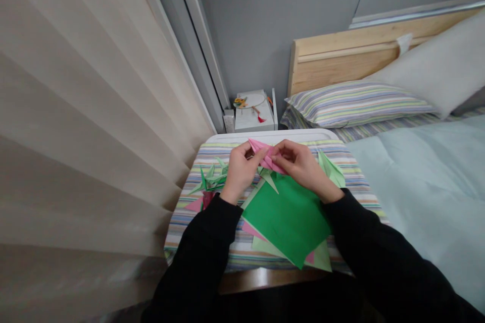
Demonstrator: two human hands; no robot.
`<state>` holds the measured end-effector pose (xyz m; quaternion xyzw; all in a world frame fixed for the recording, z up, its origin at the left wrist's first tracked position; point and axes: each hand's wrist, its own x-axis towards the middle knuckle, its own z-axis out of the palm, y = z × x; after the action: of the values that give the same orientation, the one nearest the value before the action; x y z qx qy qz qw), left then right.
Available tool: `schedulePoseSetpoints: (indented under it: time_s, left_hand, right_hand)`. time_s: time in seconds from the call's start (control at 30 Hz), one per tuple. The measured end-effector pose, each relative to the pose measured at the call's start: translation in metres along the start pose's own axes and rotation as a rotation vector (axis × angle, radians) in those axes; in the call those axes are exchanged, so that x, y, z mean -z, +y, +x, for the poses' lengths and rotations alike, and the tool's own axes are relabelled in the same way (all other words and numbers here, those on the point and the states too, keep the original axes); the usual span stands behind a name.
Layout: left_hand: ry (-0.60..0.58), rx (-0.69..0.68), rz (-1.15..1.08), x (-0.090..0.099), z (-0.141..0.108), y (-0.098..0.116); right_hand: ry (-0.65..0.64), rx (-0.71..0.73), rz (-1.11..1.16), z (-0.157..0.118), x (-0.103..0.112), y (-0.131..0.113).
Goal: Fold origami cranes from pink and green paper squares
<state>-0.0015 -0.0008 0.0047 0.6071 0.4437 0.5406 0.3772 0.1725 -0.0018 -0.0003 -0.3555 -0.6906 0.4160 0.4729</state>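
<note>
Pink folded paper (pixel 268 163) is pinched in our left hand (pixel 241 165) at one end and our right hand (pixel 302 164) at the other; we hold it above the far part of the counter (pixel 273 137). Nearer us, we see a flat, bright green square paper sheet (pixel 290 217); slender green folded paper pieces (pixel 214 178) lie to the left on striped cloth (pixel 237 260).

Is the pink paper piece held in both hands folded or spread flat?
Folded: the pink paper shows crease lines, angled edges and a pointed corner at its upper left.
</note>
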Motion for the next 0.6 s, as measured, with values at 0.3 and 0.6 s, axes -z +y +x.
schedulePoseSetpoints:
  time_s: [0.3,0.6]
  left_hand:
    - [-0.028,-0.020,-0.035,0.002,-0.004,0.001]
    - [-0.129,-0.038,0.056,0.020,0.005,0.002]
  right_hand:
    - [0.015,-0.066,-0.056,0.001,0.002,0.004]
    - [-0.007,-0.051,-0.049,0.001,0.008,-0.004]
